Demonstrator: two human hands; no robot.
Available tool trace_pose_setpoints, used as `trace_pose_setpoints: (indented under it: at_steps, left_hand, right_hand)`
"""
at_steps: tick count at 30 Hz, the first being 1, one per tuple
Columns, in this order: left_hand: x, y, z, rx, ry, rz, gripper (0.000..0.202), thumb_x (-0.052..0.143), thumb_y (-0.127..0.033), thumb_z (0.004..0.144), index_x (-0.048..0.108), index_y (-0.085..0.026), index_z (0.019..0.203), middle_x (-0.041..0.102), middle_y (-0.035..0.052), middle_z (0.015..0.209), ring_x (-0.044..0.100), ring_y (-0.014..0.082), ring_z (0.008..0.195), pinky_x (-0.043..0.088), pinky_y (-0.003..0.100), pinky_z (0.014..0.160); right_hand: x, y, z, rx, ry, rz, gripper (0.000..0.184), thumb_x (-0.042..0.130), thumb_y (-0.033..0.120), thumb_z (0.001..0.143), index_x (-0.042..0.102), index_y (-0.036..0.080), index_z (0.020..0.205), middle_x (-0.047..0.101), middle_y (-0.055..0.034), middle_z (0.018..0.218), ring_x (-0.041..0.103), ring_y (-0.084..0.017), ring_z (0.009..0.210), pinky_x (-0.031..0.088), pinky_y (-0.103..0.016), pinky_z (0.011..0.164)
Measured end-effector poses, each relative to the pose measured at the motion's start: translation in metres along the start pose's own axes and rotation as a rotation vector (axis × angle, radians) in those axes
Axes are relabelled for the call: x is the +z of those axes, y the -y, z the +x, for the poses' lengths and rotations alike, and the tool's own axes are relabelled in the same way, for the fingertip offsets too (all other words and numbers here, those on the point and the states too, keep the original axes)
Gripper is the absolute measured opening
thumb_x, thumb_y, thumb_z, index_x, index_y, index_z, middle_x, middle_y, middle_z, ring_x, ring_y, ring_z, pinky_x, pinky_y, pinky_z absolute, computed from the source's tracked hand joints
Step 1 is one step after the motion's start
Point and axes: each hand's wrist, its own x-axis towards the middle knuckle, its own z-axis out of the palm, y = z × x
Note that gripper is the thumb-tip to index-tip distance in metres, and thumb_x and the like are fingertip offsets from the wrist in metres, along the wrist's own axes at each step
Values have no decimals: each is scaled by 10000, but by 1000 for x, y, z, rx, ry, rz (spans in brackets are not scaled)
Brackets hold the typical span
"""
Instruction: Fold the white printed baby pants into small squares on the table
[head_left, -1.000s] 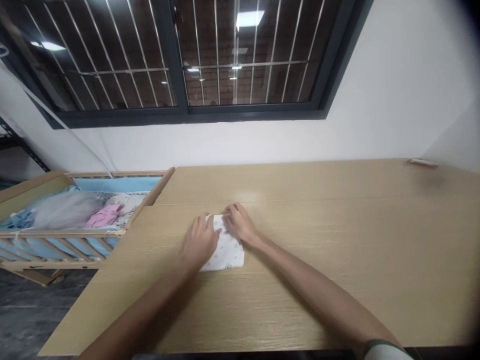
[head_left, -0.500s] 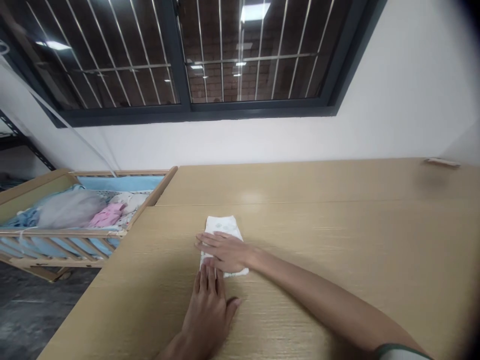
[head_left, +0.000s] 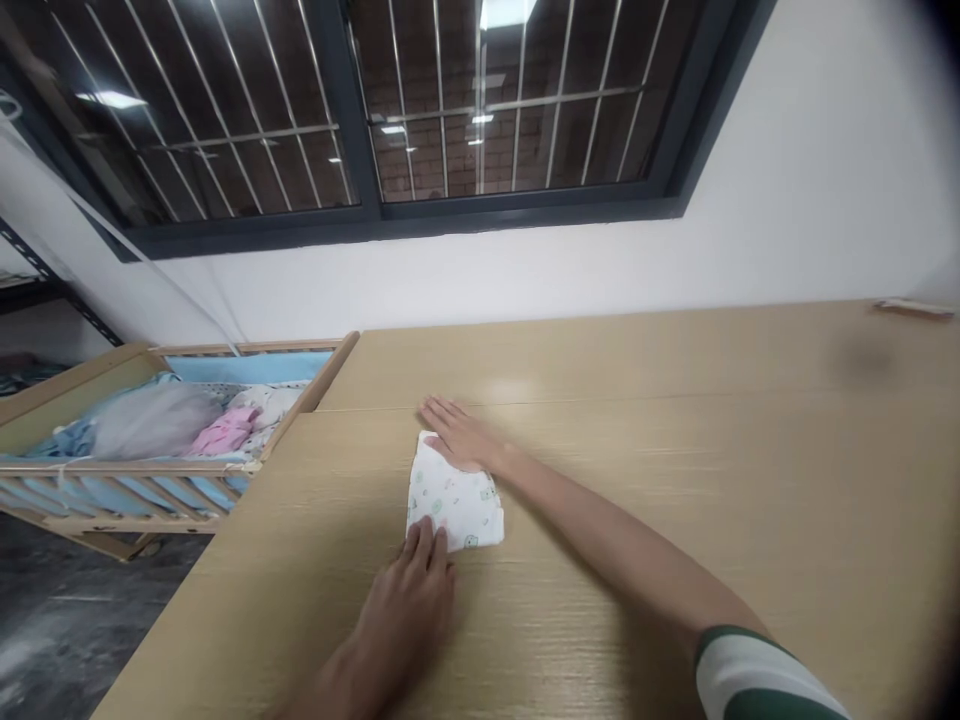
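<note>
A folded white cloth (head_left: 454,500) with small green and pink prints lies on the wooden table. My left hand (head_left: 412,595) is at its near left edge, fingertips resting on the fabric and fingers stretched out close together; the thumb is mostly hidden. Across the far edge of the cloth lies my right hand (head_left: 463,436), palm down and open. Its fingers reach past the cloth onto the tabletop, and it covers the far right corner.
The light wood tabletop (head_left: 637,480) runs to the white wall, with a seam across it. A wooden crib (head_left: 150,467) with blue lining, a pale bundle and pink cloth stands at the left. A small flat object (head_left: 913,308) lies at the far right. Above is a barred window (head_left: 517,200).
My right hand has slid away from me, from the middle of the cloth to its far edge, uncovering the print. The cloth looks wider at the near side. My left hand stays near the close edge.
</note>
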Motion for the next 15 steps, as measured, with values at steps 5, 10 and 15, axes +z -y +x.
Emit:
trace_pose_setpoints:
  at_steps: [5, 10, 15]
  left_hand:
    - [-21, 41, 2, -7, 110, -231, 318, 419, -178, 996, 661, -208, 1202, 677, 90, 1328, 692, 252, 1150, 596, 344, 912]
    - [-27, 55, 8, -81, 176, -330, 366, 362, -261, 1025, 663, -223, 1230, 723, 102, 1240, 732, 297, 1010, 582, 437, 865]
    - [-33, 66, 16, -216, 200, -540, 320, 425, -382, 1007, 678, -256, 1157, 734, 72, 1164, 673, 266, 1088, 519, 389, 931]
  right_hand:
    - [-43, 32, -46, 56, -110, 52, 442, 374, 378, 1038, 520, 149, 1386, 528, -193, 1406, 493, -325, 1272, 391, -516, 1068]
    - [-73, 74, -111, -5, 97, 230, 512, 601, 552, 925, 591, 182, 1278, 615, -122, 1151, 582, -283, 1060, 494, -434, 932]
    - [-60, 87, -144, 45, 68, 231, 326, 507, 296, 1004, 569, 188, 1305, 626, -130, 1215, 581, -278, 1128, 466, -446, 994]
